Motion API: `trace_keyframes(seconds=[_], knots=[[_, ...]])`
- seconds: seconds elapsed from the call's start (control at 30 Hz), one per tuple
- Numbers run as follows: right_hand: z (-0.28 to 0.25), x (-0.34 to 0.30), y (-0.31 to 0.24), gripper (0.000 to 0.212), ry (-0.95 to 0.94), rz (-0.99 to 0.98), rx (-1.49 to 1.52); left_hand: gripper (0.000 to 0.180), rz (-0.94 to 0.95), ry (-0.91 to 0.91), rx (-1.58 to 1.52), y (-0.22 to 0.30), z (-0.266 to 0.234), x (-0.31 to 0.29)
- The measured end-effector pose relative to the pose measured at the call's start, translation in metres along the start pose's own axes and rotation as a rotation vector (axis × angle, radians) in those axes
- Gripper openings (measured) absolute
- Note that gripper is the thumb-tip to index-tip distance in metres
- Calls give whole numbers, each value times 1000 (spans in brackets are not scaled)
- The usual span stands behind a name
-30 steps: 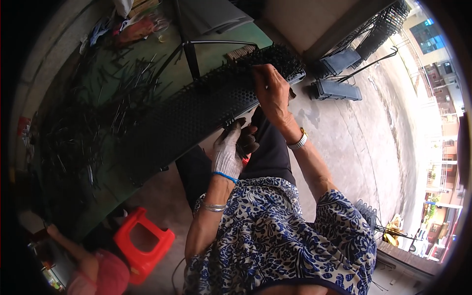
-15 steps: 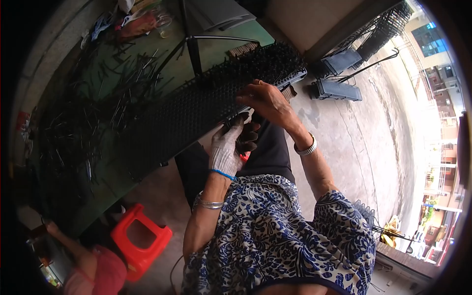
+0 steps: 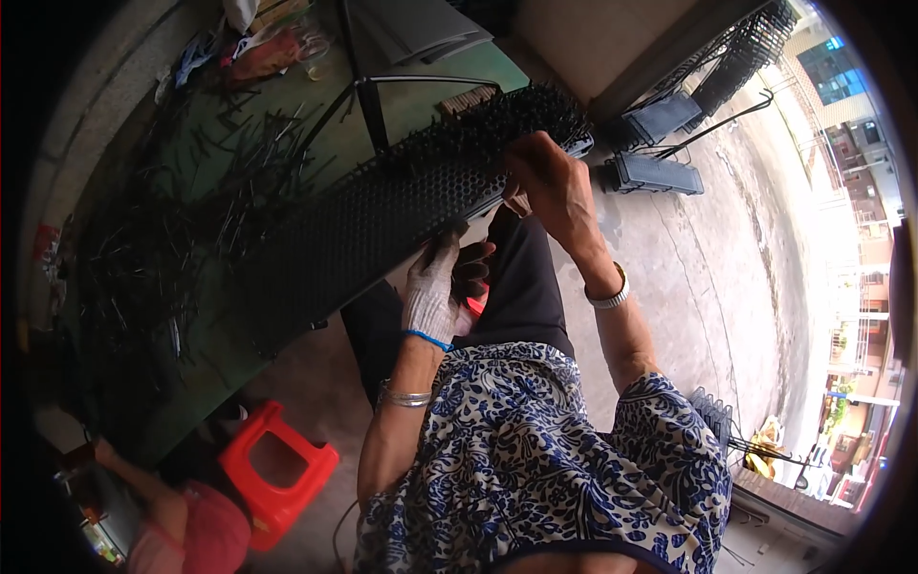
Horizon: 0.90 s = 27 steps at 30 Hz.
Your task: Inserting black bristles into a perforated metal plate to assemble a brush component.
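Note:
A long black panel (image 3: 359,220) full of small holes lies slantwise before me. Short black strands (image 3: 502,120) stand thickly along its far right part. My left hand (image 3: 445,273), in a white knit glove with dark fingers, is just under the panel's near edge. Its upper digits reach that edge, their tips lost in shadow, while the other fingers curl loosely. Bare and bent at the knuckles, my right hand (image 3: 555,187) is at the right part of the near edge. Its fingertips are closed together; anything between them is too small to make out.
Loose black strips (image 3: 229,201) litter the green tabletop (image 3: 492,67). A black metal stand (image 3: 373,110) rises behind the panel. At lower left are a red stool (image 3: 311,464) and another person's arm (image 3: 158,493). Dark racks (image 3: 660,172) stand on the floor at right.
My right hand has shifted right and its fingers have curled down toward the panel's edge. The gloved left hand has moved slightly left and down, staying under the panel.

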State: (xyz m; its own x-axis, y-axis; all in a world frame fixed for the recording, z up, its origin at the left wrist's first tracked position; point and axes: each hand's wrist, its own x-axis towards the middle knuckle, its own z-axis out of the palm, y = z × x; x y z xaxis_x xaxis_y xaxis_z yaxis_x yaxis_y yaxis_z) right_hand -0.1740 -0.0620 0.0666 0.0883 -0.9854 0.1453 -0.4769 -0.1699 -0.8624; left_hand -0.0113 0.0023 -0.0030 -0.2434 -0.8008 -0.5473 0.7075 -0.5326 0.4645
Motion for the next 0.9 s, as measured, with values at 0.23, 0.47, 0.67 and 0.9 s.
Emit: trace_keyframes(seconds=[0.23, 0.47, 0.67, 0.9], knots=[[24, 17, 29, 5, 302, -290, -163, 23, 29, -71, -76, -8, -2, 8], [30, 20, 46, 8, 255, -351, -318, 26, -84, -62, -172, -3, -4, 2], [35, 21, 37, 10, 297, -354, -456, 26, -123, -64, -245, -10, -9, 5], [39, 22, 43, 14, 189, -312, -484, 28, -84, -131, -107, -4, -8, 0]])
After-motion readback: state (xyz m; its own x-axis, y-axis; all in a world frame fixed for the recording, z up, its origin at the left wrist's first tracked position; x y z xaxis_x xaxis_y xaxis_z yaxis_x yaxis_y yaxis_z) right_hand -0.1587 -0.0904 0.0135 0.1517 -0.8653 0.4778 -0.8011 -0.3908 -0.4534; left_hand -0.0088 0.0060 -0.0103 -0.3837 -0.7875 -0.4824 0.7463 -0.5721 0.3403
